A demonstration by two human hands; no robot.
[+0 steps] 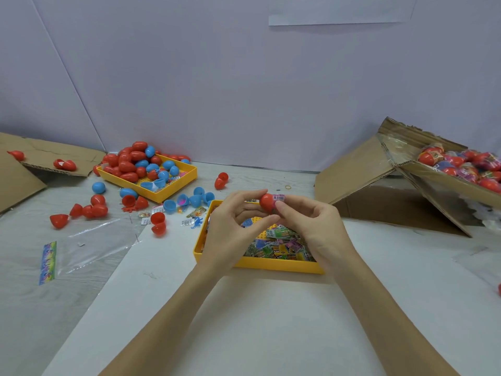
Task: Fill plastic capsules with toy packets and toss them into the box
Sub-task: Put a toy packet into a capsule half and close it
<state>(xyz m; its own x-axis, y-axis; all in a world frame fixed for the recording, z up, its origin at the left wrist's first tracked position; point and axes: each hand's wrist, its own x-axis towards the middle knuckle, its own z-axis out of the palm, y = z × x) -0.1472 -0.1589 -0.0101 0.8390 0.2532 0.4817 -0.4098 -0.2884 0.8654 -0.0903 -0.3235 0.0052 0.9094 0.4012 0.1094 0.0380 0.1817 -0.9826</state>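
Observation:
My left hand [230, 226] pinches a red capsule half [267, 201] between thumb and fingers, above the near yellow tray. My right hand [311, 223] pinches a toy packet [279, 198] whose pink-and-white end sticks out of the capsule's open side. The near yellow tray [260, 263] under both hands holds several green, yellow and purple toy packets [276, 246]. At the far right an open cardboard box [433, 183] holds several filled, wrapped capsules [466, 164].
A second yellow tray [173, 189] at the back left is heaped with red and blue capsules. Loose capsule halves, packets and a small blue toy lie scattered between the trays. A clear plastic bag [89, 245] lies left; flat cardboard [16, 180] sits far left.

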